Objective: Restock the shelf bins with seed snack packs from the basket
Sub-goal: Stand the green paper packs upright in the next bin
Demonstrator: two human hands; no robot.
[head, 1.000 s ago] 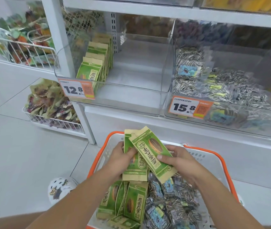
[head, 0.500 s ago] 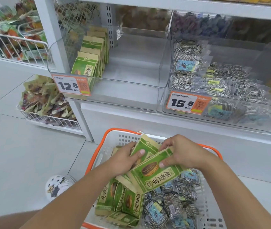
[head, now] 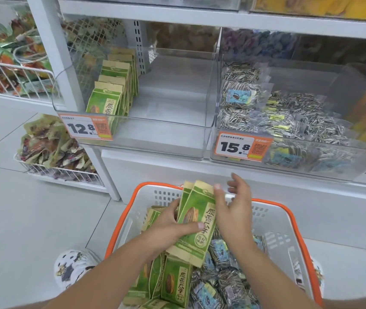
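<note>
Head view, as I log it from my remote station, largest item first. White metal shelving unit (head: pixel 200 18) fills twelve o'clock. Clear plastic bin with the 12.8 price tag (head: pixel 166 139) sits at eleven o'clock; a row of upright green-and-tan paper seed packs (head: pixel 110 97) stands against its left wall, the remainder of its floor bare. Clear plastic bin with the 15.8 price tag (head: pixel 300 161), touching the first on its right at one o'clock, holds transparent packs of striped sunflower seeds (head: pixel 289 117). White plastic basket with orange rim (head: pixel 289 230) occupies six o'clock on the pale tiled floor (head: pixel 21 219); inside, more green packs (head: pixel 175 284) lie at its left, clear striped-seed packs (head: pixel 222 275) at its right. Two white wire baskets of mixed snack bags (head: pixel 50 152) hang at nine and ten o'clock.

Left hand (head: pixel 168 230) grips a small stack of green seed packs (head: pixel 197 219) above the basket, thumb across the front face. Right hand (head: pixel 233 210) is spread, its thumb resting on the stack's right edge, fingers apart and clasping nothing. A patterned shoe (head: pixel 73 266) shows at seven o'clock.
</note>
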